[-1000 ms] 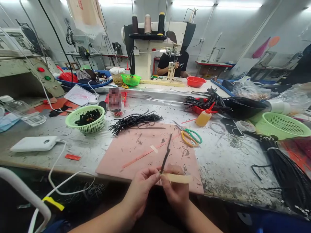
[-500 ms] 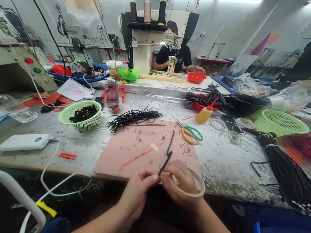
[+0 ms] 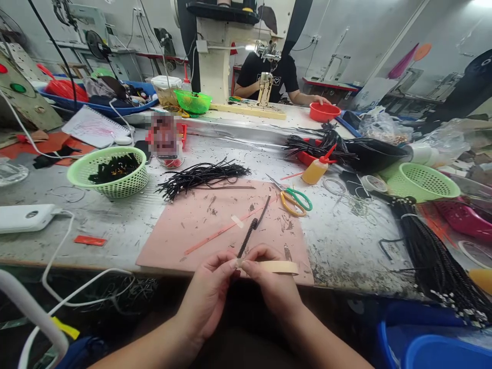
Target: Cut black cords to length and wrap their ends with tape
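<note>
My left hand [image 3: 207, 289] is closed in a pinch around the lower end of a black braided cord [image 3: 246, 240], at the front edge of a pink mat [image 3: 165, 243]. The cord runs away from me, with a bend or loop midway and its thinner end on the mat. My right hand [image 3: 274, 287] holds a roll of cream masking tape [image 3: 282, 267], seen nearly edge-on. Its thumb and fingertips meet my left fingertips at the cord's end, where a small pale bit of tape shows. The fingertips partly hide that spot.
On the mat lie a pinkish ruler strip [image 3: 215, 234] and scissors [image 3: 294, 201]. Behind is a bundle of black cords [image 3: 203, 177]. Green baskets [image 3: 130, 177], a glue bottle [image 3: 315, 169] and another cord bundle [image 3: 434, 256] surround it. A person [image 3: 265, 77] sits behind the sewing machine [image 3: 215, 61].
My right hand has turned the tape roll edge-on and brought its fingertips to the cord's end beside my left. The view has tilted down; the person's red bowl has moved right.
</note>
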